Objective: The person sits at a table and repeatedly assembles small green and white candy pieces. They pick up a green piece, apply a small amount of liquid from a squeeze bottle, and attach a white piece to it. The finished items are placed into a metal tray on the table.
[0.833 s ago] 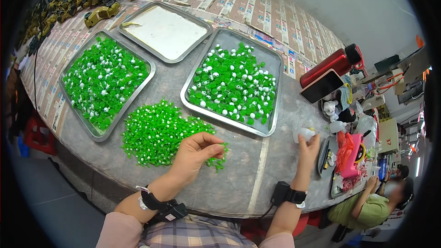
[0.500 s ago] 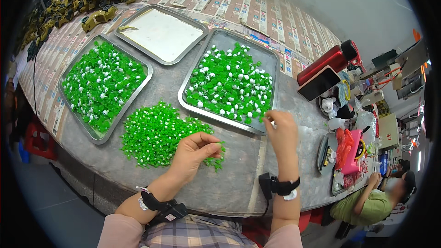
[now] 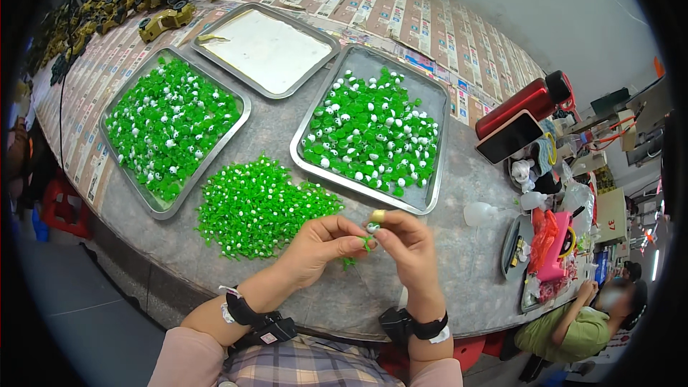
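My left hand pinches a small green plastic piece between thumb and fingers. Close against it, my right hand grips a small white panda head with dark spots; a yellow cover sits on one fingertip. The two parts meet or nearly meet; the fingers hide the exact contact. Left of my hands lies a loose pile of small green pieces with white dots. Beyond my hands is a metal tray of green pieces and white panda heads. A similarly filled tray stands at the left.
A white-lined tray lies at the back. Yellow toy vehicles are heaped at far left. On the right are a red flask, a phone, a translucent bottle and a pink container. A co-worker in green sits far right.
My right hand has come from the right tray's front corner, back and left, to meet my left hand, bringing a white panda head. My left hand has moved slightly right, still pinching.
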A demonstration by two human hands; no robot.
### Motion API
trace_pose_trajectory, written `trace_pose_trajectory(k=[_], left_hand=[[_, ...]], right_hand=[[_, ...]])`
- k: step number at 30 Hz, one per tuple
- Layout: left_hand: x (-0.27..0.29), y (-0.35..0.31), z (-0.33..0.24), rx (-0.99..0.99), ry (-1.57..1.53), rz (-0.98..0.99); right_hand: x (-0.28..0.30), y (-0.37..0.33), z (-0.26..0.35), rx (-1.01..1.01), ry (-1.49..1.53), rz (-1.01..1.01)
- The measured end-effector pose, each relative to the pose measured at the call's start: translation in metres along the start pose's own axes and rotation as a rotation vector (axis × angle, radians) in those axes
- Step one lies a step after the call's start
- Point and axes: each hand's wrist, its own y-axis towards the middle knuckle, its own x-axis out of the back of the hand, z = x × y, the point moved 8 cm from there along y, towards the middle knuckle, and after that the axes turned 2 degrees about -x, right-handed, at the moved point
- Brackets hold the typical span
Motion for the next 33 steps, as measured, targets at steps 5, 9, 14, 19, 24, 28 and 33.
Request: trace_pose_trajectory(k=[5,9,14,19,24,28,33], left_hand=[[0.007,0.001,-0.002,-0.011,-0.059,-0.054],[0.007,0.001,-0.004,-0.027,-0.041,-0.058],[0.010,0.002,-0.004,-0.050,0.026,-0.106],[0.013,0.001,-0.005,-0.072,0.072,-0.140],[0.012,0.001,-0.006,-0.069,0.089,-0.151],[0.012,-0.002,-0.011,-0.143,0.278,-0.168],[-0.001,-0.007,-0.027,-0.297,0.665,-0.154]], right_hand=[[-0.001,-0.001,0.002,0.047,-0.066,-0.009],[0.001,-0.003,-0.002,0.001,-0.034,0.001],[0.005,-0.003,-0.004,0.008,0.052,-0.032],[0.005,-0.006,0.000,0.051,0.042,-0.052],[0.002,-0.006,0.000,0.060,-0.005,-0.062],[0.001,-0.006,-0.003,0.046,-0.085,-0.068],[0.002,-0.005,-0.009,-0.098,0.068,0.029]])
